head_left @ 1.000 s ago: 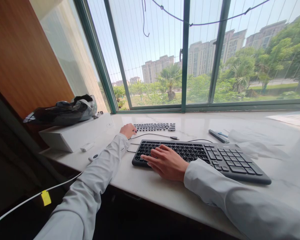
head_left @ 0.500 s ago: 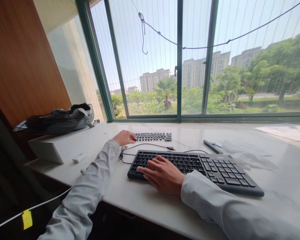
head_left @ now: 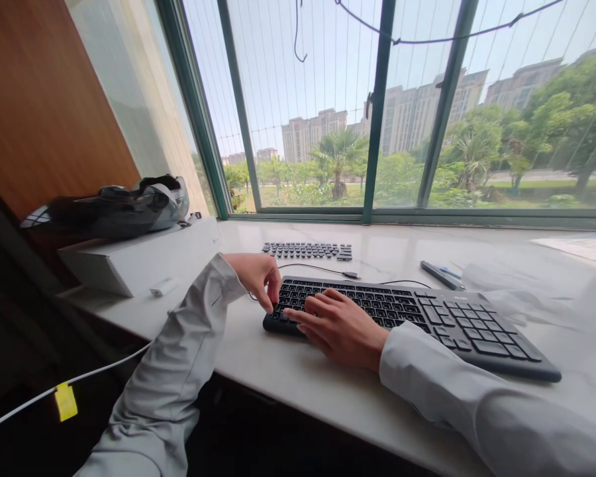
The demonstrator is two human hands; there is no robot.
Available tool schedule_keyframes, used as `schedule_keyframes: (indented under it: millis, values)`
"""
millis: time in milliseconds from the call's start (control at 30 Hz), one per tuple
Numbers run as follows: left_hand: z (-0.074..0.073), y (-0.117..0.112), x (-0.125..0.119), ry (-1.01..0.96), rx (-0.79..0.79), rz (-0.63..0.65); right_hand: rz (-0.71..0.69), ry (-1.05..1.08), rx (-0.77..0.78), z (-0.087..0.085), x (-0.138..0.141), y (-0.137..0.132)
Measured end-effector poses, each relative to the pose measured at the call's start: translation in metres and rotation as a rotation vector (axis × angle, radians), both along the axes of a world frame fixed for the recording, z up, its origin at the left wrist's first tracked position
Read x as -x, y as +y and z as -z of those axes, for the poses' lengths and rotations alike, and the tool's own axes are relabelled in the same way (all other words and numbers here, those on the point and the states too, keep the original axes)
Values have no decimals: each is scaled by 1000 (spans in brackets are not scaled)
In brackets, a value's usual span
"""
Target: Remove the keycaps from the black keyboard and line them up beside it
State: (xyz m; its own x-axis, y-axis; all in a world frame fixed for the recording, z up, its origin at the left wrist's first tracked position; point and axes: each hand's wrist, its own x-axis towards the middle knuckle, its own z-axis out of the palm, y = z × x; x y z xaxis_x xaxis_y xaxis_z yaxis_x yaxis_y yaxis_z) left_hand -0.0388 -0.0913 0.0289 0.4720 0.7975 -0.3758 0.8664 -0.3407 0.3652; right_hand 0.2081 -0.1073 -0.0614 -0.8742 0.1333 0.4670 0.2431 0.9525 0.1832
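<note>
A black full-size keyboard (head_left: 506, 338) lies aslant on the counter. Many of its main-section key positions are bare of caps, while the number pad at its right end has caps on. My left hand (head_left: 261, 278) is at the keyboard's left end, thumb and fingers pinched on a small dark keycap (head_left: 275, 307) that is mostly hidden. Resting over the lower left rows is my right hand (head_left: 340, 324), its fingers stretched out and holding nothing. Behind the keyboard, loose black keycaps (head_left: 310, 250) are laid out in rows.
A cable with a USB plug (head_left: 351, 275) runs behind the keyboard. At the back right are a dark pen-like tool (head_left: 442, 275), clear plastic film (head_left: 516, 291) and paper (head_left: 581, 248). On the left, a white box (head_left: 144, 255) carries a dark bag (head_left: 114, 209).
My left hand has come from the loose keycaps toward me to the keyboard's left end with a keycap pinched. My right hand stays on the lower left keys. The view has tilted down.
</note>
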Motion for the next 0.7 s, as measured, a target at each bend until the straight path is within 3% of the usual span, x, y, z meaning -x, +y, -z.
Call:
schedule_keyframes:
  millis: [367, 700]
  values:
    - [5, -1, -12, 139, -45, 24, -5, -12, -8, 0, 1, 0]
    - [4, -5, -18, 193, -60, -56, 0, -12, -19, -1, 1, 0]
